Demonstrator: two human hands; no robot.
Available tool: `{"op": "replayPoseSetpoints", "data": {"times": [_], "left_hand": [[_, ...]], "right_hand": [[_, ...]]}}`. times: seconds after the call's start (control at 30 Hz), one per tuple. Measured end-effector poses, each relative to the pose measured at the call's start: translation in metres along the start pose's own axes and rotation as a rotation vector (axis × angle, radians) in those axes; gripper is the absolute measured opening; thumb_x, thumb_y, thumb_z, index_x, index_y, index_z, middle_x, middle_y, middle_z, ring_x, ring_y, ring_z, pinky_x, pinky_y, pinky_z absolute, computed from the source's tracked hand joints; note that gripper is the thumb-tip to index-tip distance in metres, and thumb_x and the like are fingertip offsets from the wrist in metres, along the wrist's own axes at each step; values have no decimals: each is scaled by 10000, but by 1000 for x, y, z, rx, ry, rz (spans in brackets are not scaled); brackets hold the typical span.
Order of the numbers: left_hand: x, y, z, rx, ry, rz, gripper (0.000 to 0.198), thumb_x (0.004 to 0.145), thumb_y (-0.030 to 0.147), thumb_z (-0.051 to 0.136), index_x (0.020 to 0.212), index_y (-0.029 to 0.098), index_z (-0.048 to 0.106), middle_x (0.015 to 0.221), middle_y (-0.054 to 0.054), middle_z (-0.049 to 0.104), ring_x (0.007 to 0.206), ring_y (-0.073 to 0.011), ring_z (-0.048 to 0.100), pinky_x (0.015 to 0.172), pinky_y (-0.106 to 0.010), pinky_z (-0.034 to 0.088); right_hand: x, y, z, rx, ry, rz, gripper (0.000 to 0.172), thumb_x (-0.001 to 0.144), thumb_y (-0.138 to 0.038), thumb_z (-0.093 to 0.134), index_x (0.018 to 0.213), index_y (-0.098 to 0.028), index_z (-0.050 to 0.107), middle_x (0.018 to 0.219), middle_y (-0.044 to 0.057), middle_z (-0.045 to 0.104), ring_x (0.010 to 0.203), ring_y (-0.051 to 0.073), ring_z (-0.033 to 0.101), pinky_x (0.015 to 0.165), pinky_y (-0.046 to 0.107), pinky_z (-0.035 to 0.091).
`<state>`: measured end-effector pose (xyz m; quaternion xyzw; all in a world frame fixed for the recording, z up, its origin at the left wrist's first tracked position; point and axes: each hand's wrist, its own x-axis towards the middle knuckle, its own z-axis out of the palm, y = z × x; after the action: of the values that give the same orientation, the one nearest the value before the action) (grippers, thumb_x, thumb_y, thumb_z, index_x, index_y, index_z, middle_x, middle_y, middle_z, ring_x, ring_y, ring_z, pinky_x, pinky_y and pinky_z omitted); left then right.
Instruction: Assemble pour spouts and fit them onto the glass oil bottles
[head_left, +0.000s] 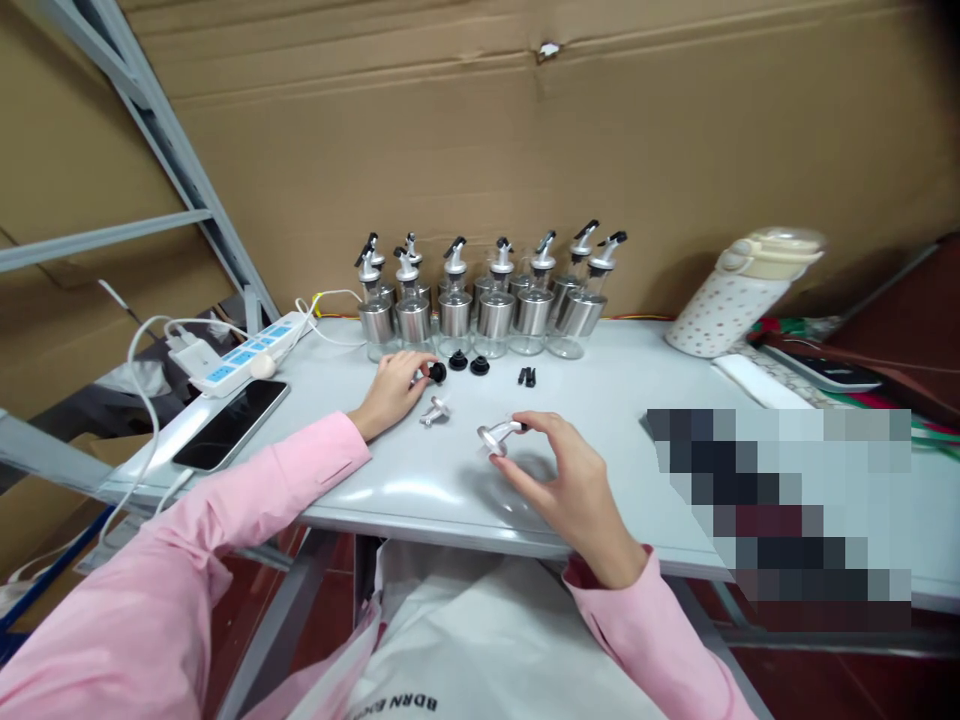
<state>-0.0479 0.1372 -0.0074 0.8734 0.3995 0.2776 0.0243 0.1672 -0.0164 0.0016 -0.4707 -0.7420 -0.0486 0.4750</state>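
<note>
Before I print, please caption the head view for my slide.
Right hand holds a silver pourer spout; left hand touches a black stopper near glass-and-steel bottles.

1 view, from wearer's head, facing forward and down across table (622, 395). Apron (480, 630) nearest, at bottom edge; left hand (394, 393) and right hand (577, 482) close, mid-frame; bottles (455, 315) farther, beyond hands; cardboard (450, 130) backs top. Wide framing: power strip (246, 356) left, flask (724, 300) right.
</note>
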Motion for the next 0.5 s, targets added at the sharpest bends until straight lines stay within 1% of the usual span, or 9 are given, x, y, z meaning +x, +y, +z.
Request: {"op": "replayPoseSetpoints", "data": {"times": [0.07, 0.17, 0.3, 0.4, 0.5], "left_hand": [[0, 1, 0, 21, -4, 3, 256, 884, 165, 432, 1127, 177, 514, 936, -43, 613, 927, -199, 540, 872, -358, 328], [0, 6, -1, 64, 11, 65, 271, 897, 138, 389, 1148, 162, 491, 952, -59, 599, 936, -204, 521, 883, -368, 310], [-1, 14, -1, 93, 109, 149, 288, 906, 106, 338, 1164, 156, 456, 946, -66, 573, 906, -199, 499, 853, -362, 302], [-4, 20, 0, 74, 187, 240, 271, 903, 89, 324, 1146, 145, 432, 944, -70, 556, 891, -192, 490, 829, -352, 303], [-9, 28, 1, 77, 223, 384, 300, 887, 46, 305, 1154, 152, 391, 988, -80, 544, 909, -187, 486, 833, -355, 298]], "right_hand": [[0, 0, 0, -2, -6, -2, 254, 822, -285, 591, 1044, -191, 510, 928, 84, 663, 830, 206, 633, 736, 353, 508], [0, 0, 0, -15, -10, -2, 260, 824, -287, 591, 1050, -187, 512, 939, 85, 666, 840, 208, 632, 742, 357, 511], [-2, 3, 1, -39, 1, -10, 266, 823, -284, 597, 1060, -195, 516, 965, 82, 667, 871, 212, 639, 756, 362, 520], [-5, 5, 2, -47, 47, -34, 270, 812, -255, 615, 1056, -200, 513, 947, 74, 670, 874, 204, 649, 765, 351, 533], [-7, 6, 2, -73, 142, -25, 262, 788, -247, 643, 1013, -204, 516, 901, 63, 670, 849, 199, 660, 749, 341, 550]]}}
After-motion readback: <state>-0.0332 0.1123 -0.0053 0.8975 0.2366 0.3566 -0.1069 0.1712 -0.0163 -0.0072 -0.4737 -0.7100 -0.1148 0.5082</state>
